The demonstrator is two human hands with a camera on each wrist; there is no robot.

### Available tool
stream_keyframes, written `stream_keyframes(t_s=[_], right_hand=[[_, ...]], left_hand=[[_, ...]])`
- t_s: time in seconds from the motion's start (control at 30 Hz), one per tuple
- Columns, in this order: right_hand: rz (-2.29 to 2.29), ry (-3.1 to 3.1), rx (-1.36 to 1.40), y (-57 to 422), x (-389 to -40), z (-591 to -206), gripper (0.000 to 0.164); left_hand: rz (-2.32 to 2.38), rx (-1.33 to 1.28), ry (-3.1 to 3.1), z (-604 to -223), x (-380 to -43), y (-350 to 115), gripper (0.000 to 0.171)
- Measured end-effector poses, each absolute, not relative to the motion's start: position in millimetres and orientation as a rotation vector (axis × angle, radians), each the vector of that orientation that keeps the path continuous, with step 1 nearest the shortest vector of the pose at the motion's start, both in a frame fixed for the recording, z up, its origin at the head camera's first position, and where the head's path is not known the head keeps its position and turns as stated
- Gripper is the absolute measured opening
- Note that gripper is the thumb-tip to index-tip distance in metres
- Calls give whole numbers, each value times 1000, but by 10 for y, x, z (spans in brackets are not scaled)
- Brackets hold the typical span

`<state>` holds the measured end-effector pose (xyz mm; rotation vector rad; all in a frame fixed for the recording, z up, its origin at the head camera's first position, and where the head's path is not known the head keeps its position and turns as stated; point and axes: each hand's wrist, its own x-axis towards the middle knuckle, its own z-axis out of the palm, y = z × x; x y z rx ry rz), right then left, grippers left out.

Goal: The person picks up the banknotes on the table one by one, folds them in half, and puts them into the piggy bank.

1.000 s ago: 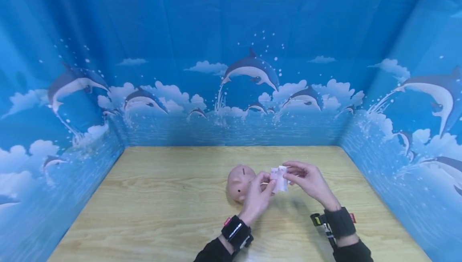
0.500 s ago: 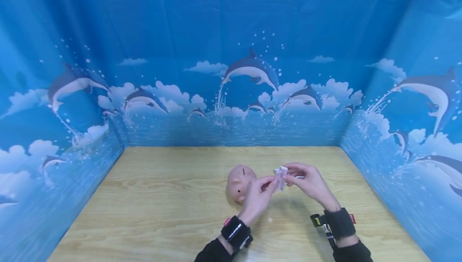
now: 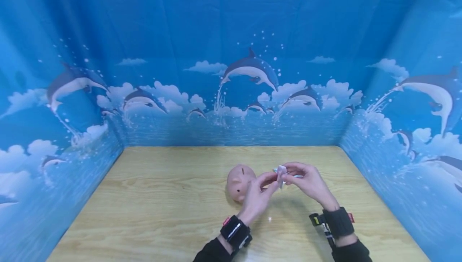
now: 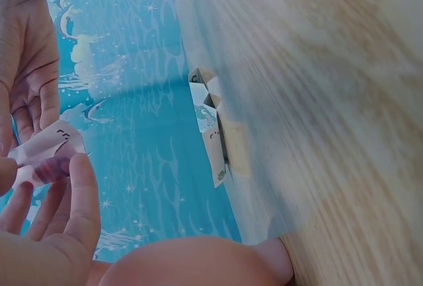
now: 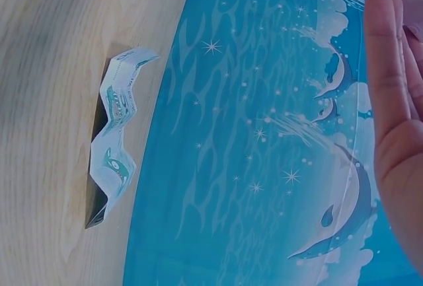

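A small pinkish folded banknote (image 3: 281, 174) is held up between my two hands, to the right of a pink piggy bank (image 3: 237, 182). My left hand (image 3: 257, 198) pinches its near left side with thumb and fingers. From the right, my right hand (image 3: 311, 184) pinches it as well. Seen from the left wrist, the banknote (image 4: 51, 150) bends between the fingertips. A second, greenish banknote (image 5: 116, 137), pleated in a zigzag, stands on the table behind the hands; in the head view they mostly hide it.
The piggy bank lies on its side with its slot facing up, partly behind the left hand. Under everything is a wooden table (image 3: 162, 198). A blue dolphin-print curtain (image 3: 180, 105) encloses the back and both sides.
The pinkish banknote has gone from spread and facing the camera to folded narrower between the fingers. My left hand has shifted slightly right toward my right hand. The piggy bank has stayed put.
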<state>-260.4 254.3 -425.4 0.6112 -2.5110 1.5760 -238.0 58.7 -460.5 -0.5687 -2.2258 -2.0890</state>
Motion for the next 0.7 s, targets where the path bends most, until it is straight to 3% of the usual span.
stream_keyframes(t_s=[0.7], right_hand=[[1609,-2529,645,2510,-2594,-4247,38]], left_hand=[[-2080,-533,-2227,-4591,-2407,558,33]])
